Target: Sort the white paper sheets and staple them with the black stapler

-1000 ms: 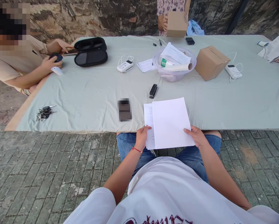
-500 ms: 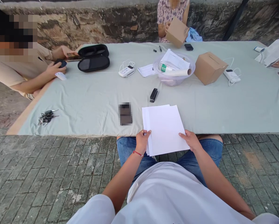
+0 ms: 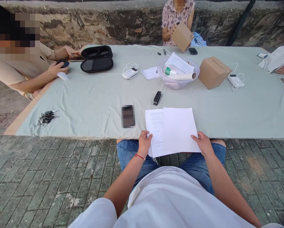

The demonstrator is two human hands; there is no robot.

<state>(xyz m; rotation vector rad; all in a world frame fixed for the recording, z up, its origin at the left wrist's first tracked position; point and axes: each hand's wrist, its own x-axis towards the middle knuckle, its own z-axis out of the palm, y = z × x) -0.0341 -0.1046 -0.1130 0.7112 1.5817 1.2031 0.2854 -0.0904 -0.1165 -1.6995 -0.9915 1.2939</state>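
My left hand (image 3: pixel 145 142) pinches the left edge of a printed sheet of paper (image 3: pixel 157 126), with other sheets under it. A blank white sheet (image 3: pixel 180 129) overlaps the printed one on the right, and my right hand (image 3: pixel 202 143) grips its right edge between thumb and fingers. Both papers reach over the table's front edge, above my lap. Just beyond them lies a black stapler (image 3: pixel 157 98). A dark, blurred-out flat object (image 3: pixel 128 116) rests left of the papers.
On the cloth-covered table (image 3: pixel 96 95) are keys (image 3: pixel 47 117), an open black case (image 3: pixel 96 60), a white corded device (image 3: pixel 130 73), a plastic basin (image 3: pixel 175 83) of papers and a cardboard box (image 3: pixel 213 72). One person holds another box (image 3: pixel 182 36); others sit left and right.
My right hand has slid the blank top sheet to the right, uncovering printed text on the sheet beneath. My left hand stays nearly in place on the left edge.
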